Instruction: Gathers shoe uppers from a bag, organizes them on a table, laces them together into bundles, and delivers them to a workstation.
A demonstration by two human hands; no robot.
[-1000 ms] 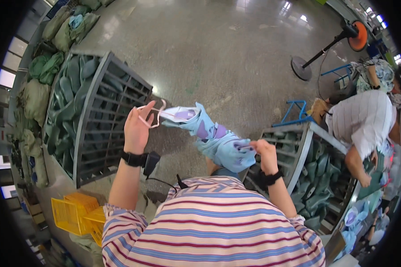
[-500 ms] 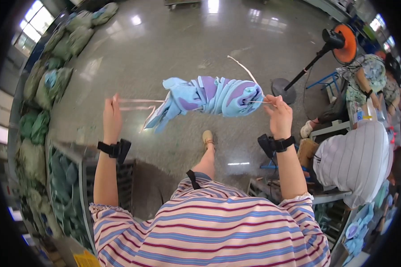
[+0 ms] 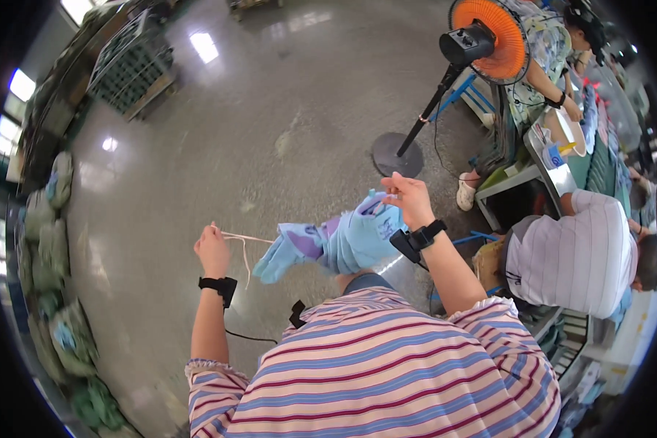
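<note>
Between my hands hangs a tied bundle of light-blue and purple fabric pieces [image 3: 354, 237], slanting with its right end higher. Pale string [image 3: 247, 237] runs from the bundle's left end to my left hand [image 3: 212, 252], whose fingers are closed on it; a loose tail dangles below. My right hand [image 3: 410, 201] is closed at the bundle's upper right end, right against the cloth. Exactly what its fingertips grip there, cloth or string, is hidden. Both wrists wear black strapped devices.
A black stand fan [image 3: 482, 44] with an orange front stands ahead right on a round base [image 3: 398, 155]. At right, a person in a striped shirt [image 3: 573, 252] and another person [image 3: 540, 66] are at work tables. Sacks [image 3: 73, 339] line the left side; a wire cage cart [image 3: 131, 66] stands far left.
The view has turned to the right. The bundle has dropped closer to my body, its left end now lower. The loose string at its right end is out of sight. Both hands stay closed.
</note>
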